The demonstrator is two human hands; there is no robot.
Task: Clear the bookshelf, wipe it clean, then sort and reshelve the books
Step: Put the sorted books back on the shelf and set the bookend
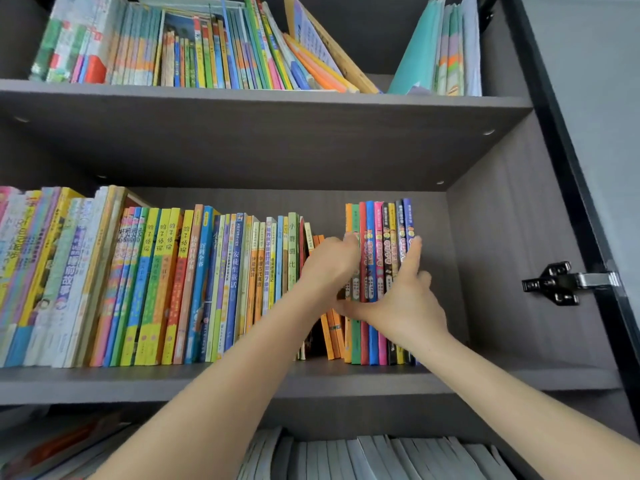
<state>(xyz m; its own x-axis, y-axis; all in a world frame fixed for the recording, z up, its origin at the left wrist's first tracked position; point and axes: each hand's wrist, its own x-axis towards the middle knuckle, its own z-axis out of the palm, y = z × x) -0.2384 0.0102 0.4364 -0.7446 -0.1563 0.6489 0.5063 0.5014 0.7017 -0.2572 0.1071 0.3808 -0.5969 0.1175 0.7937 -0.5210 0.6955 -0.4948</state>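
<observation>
L hand (329,268) & R hand (405,306) clamp a batch of thin books (377,223), upright at right end of mid shelf (519,375); risk: weak squeeze lets middle vols. slip, fan out.

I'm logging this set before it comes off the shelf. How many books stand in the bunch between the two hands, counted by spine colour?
orange spine: 1
green spine: 1
red spine: 1
blue spine: 1
pink spine: 1
black spines: 2
yellow spine: 1
violet spine: 1
Total in the bunch: 9
</observation>
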